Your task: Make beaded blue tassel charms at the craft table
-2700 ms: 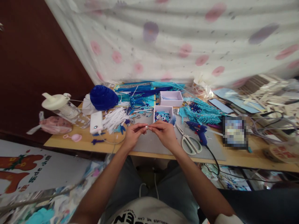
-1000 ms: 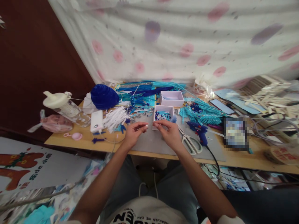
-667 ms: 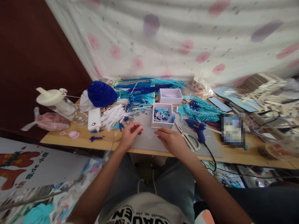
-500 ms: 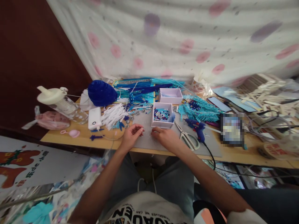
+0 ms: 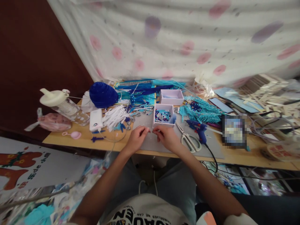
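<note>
Over the grey mat (image 5: pixel 150 144), my left hand (image 5: pixel 137 137) has thumb and fingertips pressed together; anything between them is too small to name. Facing it, a short gap away, my right hand (image 5: pixel 167 137) is pinched the same way. Just beyond my right hand stands a pale box (image 5: pixel 163 125) of blue, red and silver beads (image 5: pixel 162 115). A second pale box (image 5: pixel 172 97) sits behind it. To the right lie open-bladed scissors (image 5: pixel 191 142) and a blue glue gun (image 5: pixel 199 131). White strips (image 5: pixel 116 117) lie left of the mat.
A white power bank (image 5: pixel 96 120), a lidded bottle (image 5: pixel 67 107) and a blue bundle (image 5: pixel 103 94) stand on the left. Turquoise fringed pieces (image 5: pixel 203 111) lie at the back right, near a dark-framed blurred item (image 5: pixel 234 130). The glue gun's black cord (image 5: pixel 213 156) hangs over the front edge.
My left hand has moved right, closer to my right hand, and its fingers are drawn closer together. My right hand's fingers are more curled. The whole view has shifted slightly.
</note>
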A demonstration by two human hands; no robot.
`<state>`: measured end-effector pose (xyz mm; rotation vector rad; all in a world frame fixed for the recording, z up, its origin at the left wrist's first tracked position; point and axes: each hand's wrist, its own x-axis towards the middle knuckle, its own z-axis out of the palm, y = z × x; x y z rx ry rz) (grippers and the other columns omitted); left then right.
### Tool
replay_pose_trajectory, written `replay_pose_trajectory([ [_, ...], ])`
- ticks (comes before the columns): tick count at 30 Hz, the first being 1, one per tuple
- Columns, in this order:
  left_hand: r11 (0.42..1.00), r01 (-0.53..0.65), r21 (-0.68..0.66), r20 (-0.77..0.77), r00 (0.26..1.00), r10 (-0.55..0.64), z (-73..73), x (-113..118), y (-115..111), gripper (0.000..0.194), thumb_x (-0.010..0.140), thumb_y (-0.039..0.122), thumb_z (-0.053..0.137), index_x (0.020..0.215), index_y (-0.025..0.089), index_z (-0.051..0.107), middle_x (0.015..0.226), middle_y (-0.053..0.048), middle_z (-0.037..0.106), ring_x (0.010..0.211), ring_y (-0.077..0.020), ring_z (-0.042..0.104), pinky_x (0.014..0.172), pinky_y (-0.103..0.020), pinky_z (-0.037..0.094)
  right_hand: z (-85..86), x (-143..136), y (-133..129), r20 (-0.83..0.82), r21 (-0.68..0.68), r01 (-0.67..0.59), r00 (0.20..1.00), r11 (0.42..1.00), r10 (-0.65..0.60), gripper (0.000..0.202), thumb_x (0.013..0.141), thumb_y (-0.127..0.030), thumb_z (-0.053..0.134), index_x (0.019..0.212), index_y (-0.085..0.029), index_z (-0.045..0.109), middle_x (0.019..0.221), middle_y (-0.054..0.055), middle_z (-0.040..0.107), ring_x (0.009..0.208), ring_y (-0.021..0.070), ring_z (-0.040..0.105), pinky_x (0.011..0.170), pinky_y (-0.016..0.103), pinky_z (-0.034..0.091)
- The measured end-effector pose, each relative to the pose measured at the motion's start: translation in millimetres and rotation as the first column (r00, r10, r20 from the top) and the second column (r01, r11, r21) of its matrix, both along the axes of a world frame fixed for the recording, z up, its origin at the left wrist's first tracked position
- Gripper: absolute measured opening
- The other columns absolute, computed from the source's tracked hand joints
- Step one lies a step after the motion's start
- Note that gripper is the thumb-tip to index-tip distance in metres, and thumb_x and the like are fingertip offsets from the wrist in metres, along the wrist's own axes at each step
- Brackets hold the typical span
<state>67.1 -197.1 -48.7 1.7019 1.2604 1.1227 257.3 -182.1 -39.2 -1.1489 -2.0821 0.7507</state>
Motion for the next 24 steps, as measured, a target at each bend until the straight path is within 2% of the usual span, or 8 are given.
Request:
replay_pose_trajectory([
  [4, 0.999, 0.032, 0.037, -0.085, 0.996, -0.029, 6.0, 7.2, 2.4, 0.036, 0.097, 0.041, 0.052, 0.075, 0.017, 0.066, 0.073, -0.001, 0.059, 0.073, -0.0163, 0.054, 0.069, -0.027, 0.038, 4.9, -1.7, 1.8, -0.068, -0.009, -0.006, 0.998, 1.000, 0.006, 0.015, 0.093, -0.016, 0.056, 0.085, -0.021, 0.068, 0.053, -0.004, 0.062, 0.050, 0.0148, 0.060, 0.060, 0.025, 0.043],
  [7, 0.998, 0.042, 0.054, -0.083, 0.996, -0.038, 8.5, 10.8, 5.7, 0.032, 0.096, 0.037, 0.052, 0.073, 0.017, 0.062, 0.071, 0.000, 0.056, 0.071, -0.0151, 0.052, 0.067, -0.027, 0.036, 7.9, -2.7, 1.2, -0.108, -0.028, -0.007, 0.994, 1.000, 0.004, 0.014, 0.092, -0.017, 0.054, 0.084, -0.020, 0.065, 0.053, -0.004, 0.060, 0.049, 0.0142, 0.060, 0.058, 0.025, 0.044],
  [10, 0.997, 0.054, 0.050, -0.042, 0.998, -0.052, 10.8, 12.4, 8.3, 0.030, 0.097, 0.036, 0.051, 0.075, 0.017, 0.061, 0.073, 0.000, 0.056, 0.072, -0.0148, 0.052, 0.069, -0.026, 0.038, 11.7, -2.4, -2.0, -0.235, -0.108, -0.027, 0.972, 0.994, 0.000, 0.009, 0.092, -0.020, 0.053, 0.094, -0.020, 0.062, 0.070, -0.001, 0.068, 0.049, 0.0119, 0.062, 0.053, 0.023, 0.046],
  [13, 0.998, 0.048, 0.049, -0.028, 0.999, -0.047, 13.6, 12.9, 9.6, 0.031, 0.098, 0.037, 0.050, 0.075, 0.018, 0.059, 0.072, 0.000, 0.055, 0.072, -0.0151, 0.052, 0.069, -0.026, 0.038, 15.7, -2.1, -4.6, -0.369, -0.206, -0.099, 0.929, 0.973, 0.016, 0.023, 0.091, -0.027, 0.058, 0.113, -0.021, 0.056, 0.096, 0.003, 0.072, 0.051, 0.0105, 0.064, 0.049, 0.022, 0.048],
  [15, 0.997, 0.026, 0.071, -0.041, 0.999, -0.023, 15.5, 13.3, 10.1, 0.032, 0.098, 0.038, 0.050, 0.074, 0.018, 0.058, 0.071, 0.001, 0.053, 0.071, -0.0150, 0.051, 0.068, -0.026, 0.037, 16.9, -2.6, -3.8, -0.386, -0.215, -0.104, 0.922, 0.971, 0.013, 0.031, 0.087, -0.030, 0.065, 0.116, -0.021, 0.056, 0.091, 0.001, 0.070, 0.051, 0.0106, 0.062, 0.047, 0.022, 0.046],
  [19, 0.992, -0.019, 0.126, -0.062, 0.998, 0.027, 19.4, 14.3, 11.1, 0.035, 0.098, 0.039, 0.050, 0.070, 0.018, 0.055, 0.069, 0.001, 0.050, 0.069, -0.0148, 0.049, 0.067, -0.027, 0.035, 17.0, -4.0, 2.3, -0.315, -0.040, 0.026, 0.948, 0.999, -0.037, 0.020, 0.085, -0.031, 0.070, 0.102, -0.020, 0.070, 0.065, -0.003, 0.061, 0.053, 0.0120, 0.054, 0.052, 0.024, 0.043],
  [22, 0.990, -0.040, 0.132, -0.042, 0.998, 0.046, 22.4, 15.7, 11.5, 0.036, 0.098, 0.041, 0.050, 0.071, 0.019, 0.055, 0.069, 0.001, 0.049, 0.068, -0.0149, 0.048, 0.065, -0.027, 0.034, 18.8, -3.5, 6.0, -0.278, 0.116, 0.104, 0.958, 0.988, -0.069, 0.014, 0.088, -0.031, 0.068, 0.092, -0.021, 0.077, 0.069, 0.001, 0.064, 0.060, 0.0144, 0.055, 0.057, 0.027, 0.042],
  [24, 0.990, -0.054, 0.130, -0.033, 0.998, 0.059, 24.5, 17.4, 12.1, 0.035, 0.098, 0.042, 0.051, 0.072, 0.019, 0.055, 0.069, 0.001, 0.049, 0.068, -0.0149, 0.047, 0.065, -0.027, 0.034, 20.6, -2.6, 6.8, -0.287, 0.170, 0.131, 0.955, 0.977, -0.078, 0.015, 0.090, -0.030, 0.066, 0.086, -0.022, 0.078, 0.073, 0.003, 0.066, 0.063, 0.0153, 0.057, 0.058, 0.028, 0.043],
])
